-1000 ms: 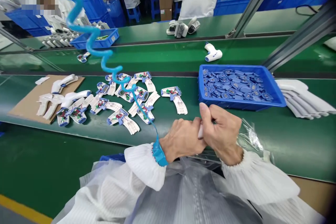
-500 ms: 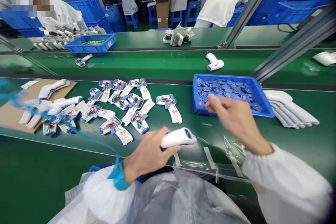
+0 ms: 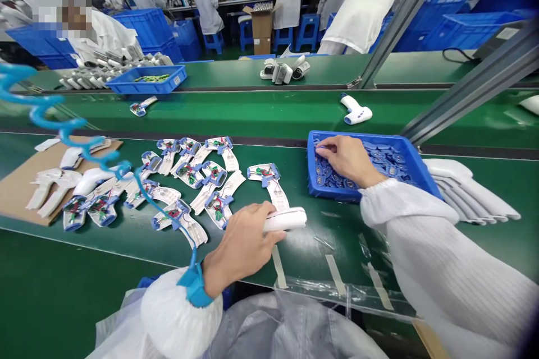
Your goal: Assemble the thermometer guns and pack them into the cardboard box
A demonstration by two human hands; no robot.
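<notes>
My left hand (image 3: 246, 238) is closed round the white housing of a handheld infrared thermometer (image 3: 292, 219), held low over the bench with its end to the right. A blue wrist strap (image 3: 196, 286) with a coiled cord (image 3: 76, 123) is on that wrist. My right hand (image 3: 347, 158) reaches into the blue bin (image 3: 370, 199), thumb and fingertips pinched at a small blue plastic part (image 3: 319, 147) near its left side. Many similar flat blue parts (image 3: 385, 160) fill the bin. Left of my hands lie several open thermometer halves (image 3: 217, 207) with wiring.
White housing shells (image 3: 467, 190) lie right of the bin. Cardboard (image 3: 21, 190) with more shells is at far left. A finished-looking thermometer (image 3: 356, 109) lies on the green belt beyond. Metal posts (image 3: 400, 22) rise behind the bin. Tape strips (image 3: 336, 275) stick to the near edge.
My hands have parted from round the white housing, which stays in my left hand. My right hand has moved up into the blue bin. The coiled cord has swung left.
</notes>
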